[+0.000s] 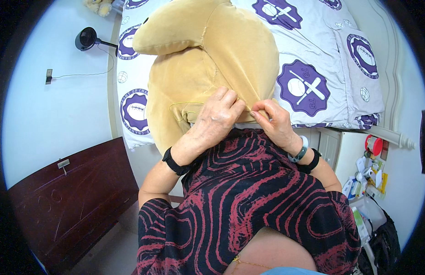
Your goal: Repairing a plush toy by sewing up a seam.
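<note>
A large tan plush toy [242,43] rests on the bed's near edge and against my lap, its rounded snout-like part pointing left. My left hand [219,114] is closed on the toy's lower edge, fingers bent and pinching the fabric. Right beside it, the thumb and index finger of my right hand [274,120] pinch the same edge, and the cloth is drawn into taut creases there. Whether a needle is between those fingertips is too small to tell. A loose yellow thread [187,103] curves over the fabric left of my left hand, near a puckered opening.
Under the toy is a bed with a white and purple patterned cover [309,87]. A black round fan [87,38] stands at the left wall, above a dark red wooden panel [79,197]. On the right, a white cabinet [329,144] adjoins small packages and a red-lidded jar [373,145].
</note>
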{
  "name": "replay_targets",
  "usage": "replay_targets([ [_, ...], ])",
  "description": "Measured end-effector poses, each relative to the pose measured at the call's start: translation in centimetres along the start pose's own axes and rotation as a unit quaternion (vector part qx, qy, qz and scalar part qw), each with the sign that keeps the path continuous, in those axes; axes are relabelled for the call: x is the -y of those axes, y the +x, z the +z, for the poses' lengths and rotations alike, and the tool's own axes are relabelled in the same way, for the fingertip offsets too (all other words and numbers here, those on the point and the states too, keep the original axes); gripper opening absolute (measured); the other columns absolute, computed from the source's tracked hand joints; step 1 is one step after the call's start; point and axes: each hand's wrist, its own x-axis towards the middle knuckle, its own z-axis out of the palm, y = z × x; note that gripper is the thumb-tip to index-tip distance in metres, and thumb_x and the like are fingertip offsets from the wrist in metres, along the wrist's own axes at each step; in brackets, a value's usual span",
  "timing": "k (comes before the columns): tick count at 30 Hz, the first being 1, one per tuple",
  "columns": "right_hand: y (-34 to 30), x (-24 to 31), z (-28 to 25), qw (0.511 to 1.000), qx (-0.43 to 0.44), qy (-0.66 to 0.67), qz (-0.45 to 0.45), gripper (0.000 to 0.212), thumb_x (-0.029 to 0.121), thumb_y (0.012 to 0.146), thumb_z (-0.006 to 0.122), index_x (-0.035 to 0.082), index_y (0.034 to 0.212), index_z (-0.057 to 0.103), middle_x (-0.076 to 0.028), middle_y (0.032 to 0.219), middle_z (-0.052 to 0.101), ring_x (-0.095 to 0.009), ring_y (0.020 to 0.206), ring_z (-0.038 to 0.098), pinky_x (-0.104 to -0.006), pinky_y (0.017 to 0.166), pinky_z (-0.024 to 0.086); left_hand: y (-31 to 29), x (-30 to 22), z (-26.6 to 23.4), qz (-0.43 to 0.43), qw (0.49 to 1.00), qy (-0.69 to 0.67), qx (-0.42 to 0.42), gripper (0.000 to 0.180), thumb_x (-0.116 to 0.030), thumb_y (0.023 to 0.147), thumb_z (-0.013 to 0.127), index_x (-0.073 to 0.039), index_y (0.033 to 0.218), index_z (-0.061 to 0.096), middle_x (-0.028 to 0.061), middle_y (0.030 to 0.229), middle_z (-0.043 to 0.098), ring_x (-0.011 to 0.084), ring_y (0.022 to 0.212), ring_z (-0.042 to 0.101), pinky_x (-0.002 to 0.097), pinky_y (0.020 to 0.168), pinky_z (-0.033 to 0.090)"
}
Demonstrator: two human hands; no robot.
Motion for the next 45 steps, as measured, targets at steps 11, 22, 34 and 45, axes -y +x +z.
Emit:
replay_targets([
  [11,0.0,-0.1,-0.2,1.0,0.006,-0.005,0.02,0.009,0.005,0.085,0.062,0.0,0.091,0.058,-0.014,0.082,0.06,-0.028,0.076,0.061,-0.0343,0.067,0.048,0.0,1.9,1.3,-0.097,0.981,-0.168,0.006,0.008,-0.001,0.075,0.061,0.0,0.083,0.06,0.015,0.082,0.054,0.0337,0.081,0.056,0.0402,0.07,0.046],
  [22,0.0,0.0,-0.2,0.999,0.011,-0.002,0.051,0.01,0.008,0.086,0.062,0.001,0.092,0.058,-0.013,0.081,0.059,-0.025,0.072,0.058,-0.0331,0.063,0.045,0.4,3.4,0.8,-0.103,0.96,-0.254,0.053,0.006,0.0,0.08,0.062,-0.002,0.085,0.061,0.0106,0.079,0.054,0.0257,0.077,0.056,0.0337,0.067,0.045],
  [34,0.2,0.0,0.1,0.998,0.002,-0.006,0.055,0.01,0.008,0.086,0.062,0.002,0.092,0.058,-0.011,0.079,0.057,-0.022,0.064,0.054,-0.0318,0.058,0.043,0.3,4.3,0.6,-0.122,0.939,-0.306,0.102,0.005,-0.003,0.079,0.063,-0.001,0.084,0.063,0.0117,0.082,0.057,0.0263,0.08,0.058,0.0344,0.07,0.046],
  [45,0.1,0.0,0.1,0.999,0.003,-0.002,0.037,0.01,0.008,0.086,0.062,0.002,0.093,0.058,-0.012,0.081,0.059,-0.023,0.07,0.058,-0.0323,0.062,0.046,0.4,4.5,0.4,-0.12,0.94,-0.3,0.11,0.006,-0.005,0.08,0.064,-0.002,0.086,0.063,0.0119,0.084,0.059,0.027,0.082,0.059,0.0343,0.071,0.047],
])
